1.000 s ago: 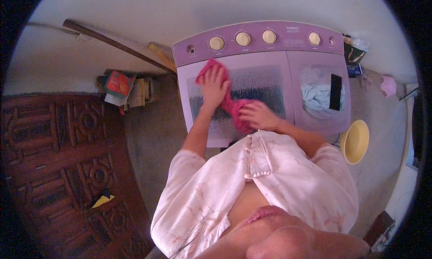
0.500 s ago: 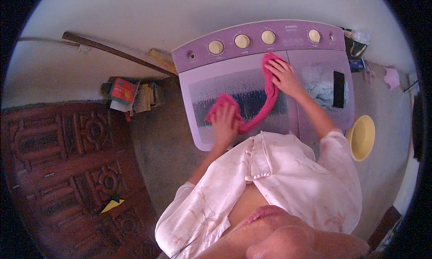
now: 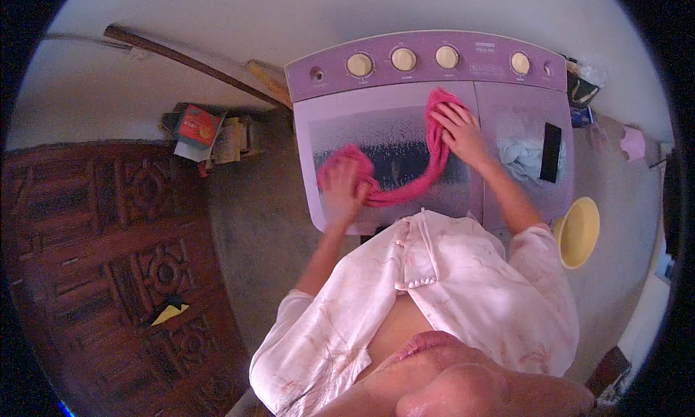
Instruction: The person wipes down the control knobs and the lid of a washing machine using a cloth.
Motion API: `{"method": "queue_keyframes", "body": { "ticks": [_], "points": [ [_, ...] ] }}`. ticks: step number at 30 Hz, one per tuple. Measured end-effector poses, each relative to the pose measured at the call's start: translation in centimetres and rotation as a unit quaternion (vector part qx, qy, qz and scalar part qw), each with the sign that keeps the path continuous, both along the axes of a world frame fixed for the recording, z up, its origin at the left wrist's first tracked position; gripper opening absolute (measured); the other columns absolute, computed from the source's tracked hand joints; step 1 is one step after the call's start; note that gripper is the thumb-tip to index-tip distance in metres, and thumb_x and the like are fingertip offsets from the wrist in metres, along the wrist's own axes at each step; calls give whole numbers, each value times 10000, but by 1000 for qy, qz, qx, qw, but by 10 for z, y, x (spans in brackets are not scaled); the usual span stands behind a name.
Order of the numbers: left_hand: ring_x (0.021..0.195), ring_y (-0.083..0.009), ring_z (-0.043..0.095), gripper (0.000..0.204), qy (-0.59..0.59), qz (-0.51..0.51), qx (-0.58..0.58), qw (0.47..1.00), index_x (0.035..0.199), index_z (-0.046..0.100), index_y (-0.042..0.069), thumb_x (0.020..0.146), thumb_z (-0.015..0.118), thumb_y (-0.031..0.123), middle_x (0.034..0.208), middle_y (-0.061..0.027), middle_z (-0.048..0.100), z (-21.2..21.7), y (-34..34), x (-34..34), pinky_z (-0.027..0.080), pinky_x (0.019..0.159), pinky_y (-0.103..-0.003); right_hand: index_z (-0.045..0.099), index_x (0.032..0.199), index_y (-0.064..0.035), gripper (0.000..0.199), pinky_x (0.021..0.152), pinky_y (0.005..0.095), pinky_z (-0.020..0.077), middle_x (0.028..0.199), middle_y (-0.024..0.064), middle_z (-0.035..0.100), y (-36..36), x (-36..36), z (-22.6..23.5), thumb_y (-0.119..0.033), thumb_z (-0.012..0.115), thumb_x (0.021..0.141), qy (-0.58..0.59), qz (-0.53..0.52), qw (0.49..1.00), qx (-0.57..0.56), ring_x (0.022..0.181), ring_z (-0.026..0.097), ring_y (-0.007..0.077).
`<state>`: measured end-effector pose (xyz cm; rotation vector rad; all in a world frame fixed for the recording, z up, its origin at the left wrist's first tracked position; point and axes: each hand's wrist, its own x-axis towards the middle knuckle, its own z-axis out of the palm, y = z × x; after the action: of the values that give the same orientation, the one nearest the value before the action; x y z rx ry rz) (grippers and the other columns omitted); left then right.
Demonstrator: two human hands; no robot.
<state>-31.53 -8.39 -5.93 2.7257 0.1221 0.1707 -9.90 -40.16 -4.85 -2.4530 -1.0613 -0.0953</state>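
Note:
A long pink cloth hangs in a curve across the lilac washing machine's lid, its two ends bunched under my hands. My left hand, a little blurred, is closed over the left end, low on the lid's dark see-through panel. Higher up, beside the seam between the two lids, my right hand grips the other end, fingers stretched over the fabric. Droplets or a wet texture cover the panel. Through the smaller right lid a pale blue fabric shows.
A control panel with several cream knobs runs along the machine's back. On the floor to the right stands a yellow basin. Papers and a red-green box lie at left, above a carved dark wooden panel. A wooden pole leans by the wall.
My left hand has moved left and slightly up over the lid, drawing its end of the pink cloth along. The right hand stays near the lid seam. The whole view has shifted a little.

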Motion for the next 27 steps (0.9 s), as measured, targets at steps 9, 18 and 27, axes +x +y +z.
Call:
{"method": "queue_keyframes", "body": {
  "ticks": [9,18,27],
  "points": [
    [1451,-367,359,570,-91,-165,6,982,1435,540,180,909,661,363,1557,-85,452,11,-33,145,204,1183,-611,535,1448,-165,625,1177,539,283,1527,42,487,81,-113,-22,-311,666,855,-10,273,961,-39,1420,409,292],
    [1454,-337,365,595,-77,1,22,997,1464,521,166,910,676,317,1562,-94,446,2,-1,47,225,1182,-588,587,1398,-201,583,1100,556,386,1464,60,546,-4,-58,12,-281,666,825,57,119,990,-52,1369,473,320],
    [1417,-339,401,693,-22,-203,-17,979,1471,503,121,836,709,306,1533,-105,467,-15,-125,20,264,1165,-591,593,1390,-234,466,1163,514,320,1502,11,521,135,20,6,-265,598,926,-52,123,991,-9,1391,449,298]
  ]
}}
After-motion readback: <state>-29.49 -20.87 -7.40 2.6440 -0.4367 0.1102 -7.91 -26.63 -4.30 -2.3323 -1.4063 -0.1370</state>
